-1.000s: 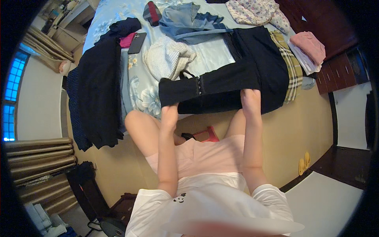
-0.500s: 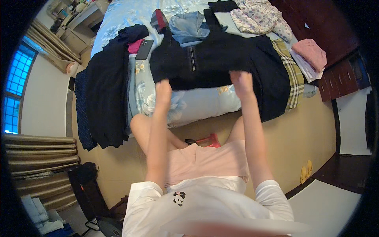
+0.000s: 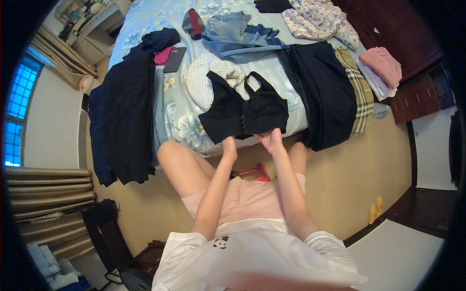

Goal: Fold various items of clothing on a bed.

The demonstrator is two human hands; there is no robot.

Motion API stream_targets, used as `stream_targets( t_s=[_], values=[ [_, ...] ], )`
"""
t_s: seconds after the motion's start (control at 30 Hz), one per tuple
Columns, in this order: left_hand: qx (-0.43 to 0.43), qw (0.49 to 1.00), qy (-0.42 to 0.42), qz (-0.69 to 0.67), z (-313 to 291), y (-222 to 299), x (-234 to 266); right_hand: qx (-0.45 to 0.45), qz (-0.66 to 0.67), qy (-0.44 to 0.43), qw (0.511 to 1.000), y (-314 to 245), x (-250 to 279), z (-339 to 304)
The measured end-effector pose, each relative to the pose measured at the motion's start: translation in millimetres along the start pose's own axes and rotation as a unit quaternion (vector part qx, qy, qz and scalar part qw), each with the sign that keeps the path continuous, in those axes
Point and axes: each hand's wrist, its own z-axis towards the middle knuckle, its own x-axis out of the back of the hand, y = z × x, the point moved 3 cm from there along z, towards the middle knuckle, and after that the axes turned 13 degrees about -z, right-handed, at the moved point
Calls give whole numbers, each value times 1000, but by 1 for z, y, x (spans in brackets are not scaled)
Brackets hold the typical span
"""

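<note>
A black front-fastening bra (image 3: 225, 114) lies spread at the bed's near edge, its straps pointing away from me and a row of fasteners down its middle. My left hand (image 3: 229, 148) is closed on its lower hem, left of the fasteners. The same hem is pinched by my right hand (image 3: 270, 140) on the right side, some fingers hidden beneath the cloth. Just beyond the bra is a crumpled white dotted cloth (image 3: 200, 80). Blue denim (image 3: 238, 36) lies farther back, with a grey and red folded item (image 3: 193, 24) to its left.
Dark trousers (image 3: 128, 116) hang over the bed's left side, near a phone (image 3: 174, 60). Folded black clothing (image 3: 330, 97) and a yellow plaid cloth (image 3: 357, 92) drape on the right. Pink folded clothing (image 3: 381, 67) sits beyond. A red stool (image 3: 257, 173) is between my legs.
Both hands have come down toward me and closer together, lowering the bra from a raised, stretched position onto the bed edge. The dotted cloth and more denim now show.
</note>
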Motion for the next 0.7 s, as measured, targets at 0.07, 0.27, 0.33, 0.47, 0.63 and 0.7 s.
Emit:
stream_targets(
  t_s=[0.07,0.27,0.33,0.47,0.63,0.7],
  values=[
    [23,992,-75,-100,-7,0,-14,-9,-71,2,997,8,6,0],
    [170,872,-245,-389,-35,29,-48,-79,-238,-78,965,31,25,-6],
    [221,824,-293,-432,-38,33,-51,-88,-220,-75,969,31,23,-7],
    [231,809,-277,-465,-30,30,-52,-76,-112,-114,984,18,7,-10],
    [214,884,-175,-377,-3,2,-25,-34,41,-107,993,9,20,-10],
    [183,928,-218,-241,2,-6,-10,-19,8,-155,988,6,33,-11]
  ],
)
